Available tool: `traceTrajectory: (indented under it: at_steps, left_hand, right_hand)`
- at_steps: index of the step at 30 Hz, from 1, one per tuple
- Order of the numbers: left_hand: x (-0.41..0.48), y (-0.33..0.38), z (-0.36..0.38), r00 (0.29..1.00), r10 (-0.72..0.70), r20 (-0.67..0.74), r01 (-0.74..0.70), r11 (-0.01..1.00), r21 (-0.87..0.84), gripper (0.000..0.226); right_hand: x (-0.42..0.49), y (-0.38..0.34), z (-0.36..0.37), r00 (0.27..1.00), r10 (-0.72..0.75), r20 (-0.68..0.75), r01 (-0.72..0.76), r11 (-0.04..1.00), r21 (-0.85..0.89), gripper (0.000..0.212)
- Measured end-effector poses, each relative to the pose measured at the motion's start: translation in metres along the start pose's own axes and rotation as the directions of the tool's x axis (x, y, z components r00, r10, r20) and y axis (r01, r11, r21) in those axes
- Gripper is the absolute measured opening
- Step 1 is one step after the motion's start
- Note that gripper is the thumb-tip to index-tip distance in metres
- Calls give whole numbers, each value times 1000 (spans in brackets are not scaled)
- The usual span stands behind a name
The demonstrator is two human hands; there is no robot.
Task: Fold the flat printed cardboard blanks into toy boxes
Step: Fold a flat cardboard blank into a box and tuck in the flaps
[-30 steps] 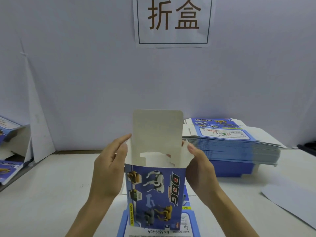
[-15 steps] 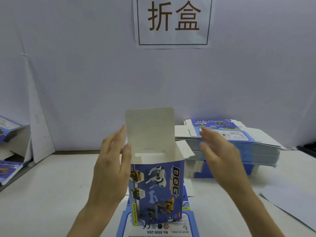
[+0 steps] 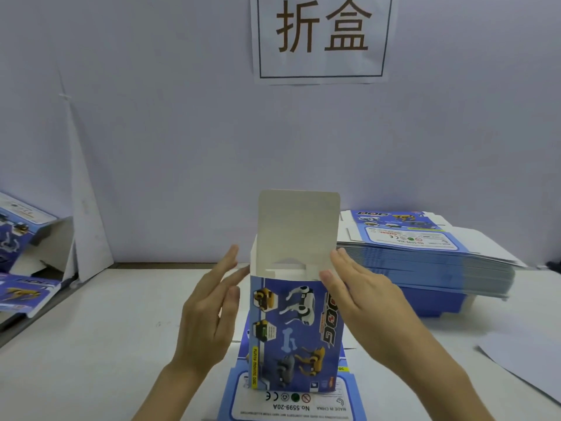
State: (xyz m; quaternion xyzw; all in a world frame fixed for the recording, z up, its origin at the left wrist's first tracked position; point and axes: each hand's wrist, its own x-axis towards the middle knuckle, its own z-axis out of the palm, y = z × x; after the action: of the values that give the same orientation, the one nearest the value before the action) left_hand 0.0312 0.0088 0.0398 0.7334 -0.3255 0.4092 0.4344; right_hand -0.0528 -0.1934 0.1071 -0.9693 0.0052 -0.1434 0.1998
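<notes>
Beneath both hands spread the pale worktop (image 3: pixel 91 344), with bare room wide to the left of the left hand (image 3: pixel 206 317) and less to the right of the right hand (image 3: pixel 364 302), where the tall stack of flat blanks (image 3: pixel 425 262) sat near, just beyond those fingers, and a loose white sheet (image 3: pixel 522 360) lay further out. Well off to the left of the left fingers, finished boxes (image 3: pixel 21 262) leaned by the wall.

Between the two hands stood the box (image 3: pixel 294 329), upright on one more flat blank (image 3: pixel 291 405) that lay under it, its body already squared into a tube. By my judgement the closing of the top was the step in hand: the lid flap (image 3: pixel 299 226) stood straight up above the fingertips, and the small side flaps (image 3: pixel 291 271) looked partly turned inward below it, though how far I cannot tell.

Both hands were spread, fingers apart and clamped on nothing. The left fingers (image 3: pixel 233 259) hovered just beside the box's left top corner, seemingly clear of it; the right fingers (image 3: pixel 340 262) lay against the right top edge, touching or very nearly.

Next, I judge, the side flaps wanted pressing flat, then the lid brought down toward the person and its tongue tucked behind the front panel. The rim's thin edges could buckle if pushed askew, and the light box could tip, so one hand should steady the wall.
</notes>
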Motion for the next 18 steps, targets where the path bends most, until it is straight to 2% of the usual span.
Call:
traceTrajectory:
  at_steps: [2, 3, 5, 7, 9, 11, 13, 15, 17, 18]
  left_hand:
    - [5, -2, -1, 1000, 3, -9, -3, 1000, 8, 30]
    - [10, -2, -3, 1000, 25, -4, -25, 1000, 14, 41]
    - [21, 2, -6, 989, 115, 96, -119, 992, 39, 63]
    - [26, 3, -10, 955, 229, 188, -253, 961, 116, 67]
    - [27, -2, -15, 954, 265, 143, -290, 936, 198, 58]
    - [21, -7, -14, 965, 260, 27, -260, 941, 216, 39]
    - [8, -5, -1, 978, 167, -122, -149, 979, 142, 25]
    - [-8, 4, 17, 973, -59, -224, 46, 997, -65, 28]
    - [-23, 16, 33, 939, -284, -196, 208, 918, -337, 37]
    - [-29, 21, 40, 913, -376, -157, 272, 850, -452, 40]
  right_hand:
    - [-2, -3, -3, 999, -49, 5, 49, 999, -2, 53]
    - [-2, -4, -3, 998, -59, 2, 59, 998, -5, 52]
    - [-3, -5, -3, 999, -43, 0, 43, 999, -14, 53]
    - [-3, -5, -2, 999, -34, 8, 34, 999, -20, 55]
    - [-3, -6, -5, 999, -36, 25, 36, 999, -17, 56]
    - [-3, -5, -5, 999, -22, 39, 23, 1000, -21, 59]
    - [-2, -4, -3, 999, 8, 47, -6, 1000, -26, 60]
    - [-2, -4, 4, 998, 50, -22, -48, 996, 70, 53]
    - [-1, -9, 18, 962, 140, -233, -55, 939, 339, 35]
    - [-1, -13, 25, 925, 211, -316, -46, 888, 459, 34]
